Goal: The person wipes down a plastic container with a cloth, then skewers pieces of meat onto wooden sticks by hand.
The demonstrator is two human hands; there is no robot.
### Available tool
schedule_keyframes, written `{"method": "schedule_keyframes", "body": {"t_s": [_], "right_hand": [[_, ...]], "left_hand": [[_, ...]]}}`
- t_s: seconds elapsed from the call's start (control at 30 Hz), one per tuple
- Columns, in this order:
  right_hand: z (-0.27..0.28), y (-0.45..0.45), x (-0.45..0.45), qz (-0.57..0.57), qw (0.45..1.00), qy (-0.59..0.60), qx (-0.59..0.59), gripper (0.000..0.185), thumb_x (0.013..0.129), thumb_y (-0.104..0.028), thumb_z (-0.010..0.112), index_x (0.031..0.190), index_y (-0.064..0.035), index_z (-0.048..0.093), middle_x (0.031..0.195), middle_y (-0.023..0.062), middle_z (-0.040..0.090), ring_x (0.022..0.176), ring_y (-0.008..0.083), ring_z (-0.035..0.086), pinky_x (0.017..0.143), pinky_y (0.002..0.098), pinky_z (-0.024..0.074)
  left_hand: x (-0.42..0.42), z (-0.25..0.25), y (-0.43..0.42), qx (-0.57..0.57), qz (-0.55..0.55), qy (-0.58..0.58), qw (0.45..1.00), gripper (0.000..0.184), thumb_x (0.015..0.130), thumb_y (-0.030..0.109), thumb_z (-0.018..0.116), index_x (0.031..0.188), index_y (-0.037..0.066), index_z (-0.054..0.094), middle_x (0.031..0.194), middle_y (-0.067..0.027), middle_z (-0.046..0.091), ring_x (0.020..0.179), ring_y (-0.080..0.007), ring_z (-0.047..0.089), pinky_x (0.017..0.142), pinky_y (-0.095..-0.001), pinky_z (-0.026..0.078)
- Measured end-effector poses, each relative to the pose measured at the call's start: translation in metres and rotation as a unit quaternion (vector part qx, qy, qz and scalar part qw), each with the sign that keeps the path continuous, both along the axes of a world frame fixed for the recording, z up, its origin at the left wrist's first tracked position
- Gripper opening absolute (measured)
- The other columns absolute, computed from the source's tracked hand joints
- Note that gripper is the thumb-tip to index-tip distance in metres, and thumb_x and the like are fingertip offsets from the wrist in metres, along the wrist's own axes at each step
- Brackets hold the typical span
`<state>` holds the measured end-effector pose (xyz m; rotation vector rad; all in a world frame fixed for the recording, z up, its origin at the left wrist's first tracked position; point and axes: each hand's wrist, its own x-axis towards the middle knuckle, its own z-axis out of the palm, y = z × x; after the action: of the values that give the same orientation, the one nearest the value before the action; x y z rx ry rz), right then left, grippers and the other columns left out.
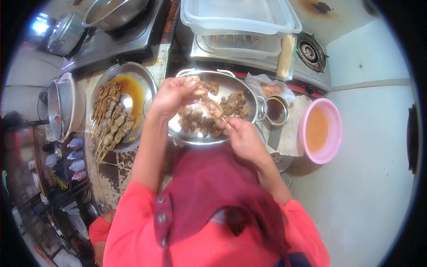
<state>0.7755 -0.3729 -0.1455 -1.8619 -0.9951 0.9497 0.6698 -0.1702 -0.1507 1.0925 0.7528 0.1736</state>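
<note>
My right hand (243,137) pinches the lower end of a thin wooden skewer that carries pale pinkish meat (212,107). My left hand (174,95) closes its thumb and fingers on a pale piece of meat (195,84) at the upper end; whether the skewer passes through this piece, I cannot tell. Both hands are above a round steel pan (252,100) with two side handles. Brown meat pieces (234,104) lie in heaps inside it. On the left, a steel tray (147,82) holds several filled skewers (116,124) and brown liquid.
A pink bowl (340,129) of orange liquid stands right, near a small steel cup (276,110) of dark contents and a plastic bag (267,84). Behind are stacked clear containers (240,15), a bundle of sticks (287,58) and gas stoves (310,51). Another person's red sleeve (98,229) shows lower left.
</note>
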Motion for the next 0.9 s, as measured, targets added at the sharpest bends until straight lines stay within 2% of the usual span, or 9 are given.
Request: {"method": "schedule_keyframes", "body": {"t_s": [0.3,0.4,0.5,0.63,0.7,0.73,0.8,0.83,0.9], "right_hand": [[0.003,-0.004,0.006,0.050,0.998,-0.014,0.030,0.015,0.080,-0.003,0.047,0.088,0.0008,0.058,0.076,0.0224,0.059,0.073,0.0384,0.058,0.066,0.0410,0.0450],[0.004,-0.003,0.003,0.042,0.997,-0.032,0.048,0.014,0.080,-0.003,0.047,0.088,0.0003,0.058,0.076,0.0220,0.059,0.073,0.0381,0.059,0.065,0.0408,0.0451],[0.006,-0.001,0.001,0.033,0.998,-0.026,0.048,0.014,0.080,-0.003,0.047,0.087,0.0003,0.058,0.076,0.0214,0.059,0.072,0.0379,0.058,0.064,0.0400,0.0453],[0.003,0.001,-0.001,0.025,0.999,-0.012,0.028,0.014,0.081,-0.003,0.047,0.087,0.0006,0.059,0.075,0.0204,0.060,0.069,0.0359,0.059,0.063,0.0374,0.0453],[-0.004,0.002,0.000,0.019,0.999,-0.014,0.039,0.014,0.081,-0.004,0.047,0.088,0.0006,0.059,0.075,0.0195,0.060,0.068,0.0338,0.060,0.063,0.0367,0.0451],[-0.008,0.003,0.000,0.015,0.999,-0.015,0.045,0.014,0.081,-0.004,0.047,0.088,0.0006,0.059,0.076,0.0190,0.060,0.068,0.0327,0.060,0.062,0.0364,0.0450],[-0.019,0.003,-0.001,0.009,0.998,0.012,0.065,0.014,0.083,-0.005,0.047,0.089,0.0001,0.059,0.071,0.0143,0.059,0.062,0.0245,0.057,0.058,0.0330,0.0434],[-0.021,0.005,0.001,0.006,0.997,0.023,0.078,0.014,0.084,-0.006,0.047,0.089,-0.0001,0.059,0.068,0.0120,0.059,0.059,0.0203,0.056,0.056,0.0313,0.0426],[-0.013,0.003,0.005,-0.009,0.989,0.139,0.040,0.015,0.087,-0.007,0.047,0.091,-0.0006,0.059,0.066,0.0050,0.055,0.057,0.0123,0.050,0.053,0.0266,0.0392]], "left_hand": [[-0.005,0.000,0.009,-0.090,-0.069,-0.007,0.994,0.018,0.087,0.016,0.056,0.096,0.001,0.060,0.085,-0.0081,0.065,0.074,-0.0138,0.064,0.063,-0.0238,0.050],[-0.001,-0.004,0.002,-0.011,-0.053,0.026,0.998,0.019,0.086,0.017,0.057,0.096,0.001,0.060,0.084,-0.0066,0.065,0.070,-0.0124,0.062,0.063,-0.0224,0.050],[-0.004,-0.014,0.006,-0.042,-0.089,-0.027,0.995,0.019,0.087,0.016,0.055,0.098,0.001,0.060,0.092,-0.0072,0.064,0.080,-0.0144,0.063,0.067,-0.0259,0.051],[-0.008,-0.015,0.001,-0.123,-0.075,-0.068,0.987,0.020,0.087,0.018,0.056,0.098,0.001,0.060,0.092,-0.0080,0.064,0.080,-0.0148,0.062,0.068,-0.0257,0.051],[-0.008,-0.013,0.003,-0.145,-0.091,-0.088,0.981,0.022,0.087,0.020,0.057,0.099,0.001,0.060,0.093,-0.0088,0.064,0.082,-0.0157,0.062,0.070,-0.0267,0.052],[-0.006,-0.014,0.005,-0.111,-0.095,-0.074,0.987,0.025,0.086,0.021,0.058,0.101,0.001,0.059,0.095,-0.0097,0.064,0.084,-0.0170,0.062,0.072,-0.0282,0.052],[-0.002,-0.014,0.003,-0.045,-0.100,-0.045,0.993,0.030,0.085,0.023,0.060,0.104,0.000,0.057,0.097,-0.0114,0.063,0.088,-0.0197,0.062,0.077,-0.0313,0.051],[0.000,-0.010,0.002,-0.051,-0.080,-0.089,0.991,0.032,0.085,0.023,0.060,0.106,-0.001,0.056,0.099,-0.0125,0.063,0.090,-0.0209,0.062,0.079,-0.0323,0.051],[0.006,0.001,-0.001,-0.063,-0.043,-0.175,0.982,0.038,0.084,0.025,0.061,0.109,-0.003,0.053,0.101,-0.0148,0.062,0.094,-0.0234,0.061,0.083,-0.0343,0.050]]}}
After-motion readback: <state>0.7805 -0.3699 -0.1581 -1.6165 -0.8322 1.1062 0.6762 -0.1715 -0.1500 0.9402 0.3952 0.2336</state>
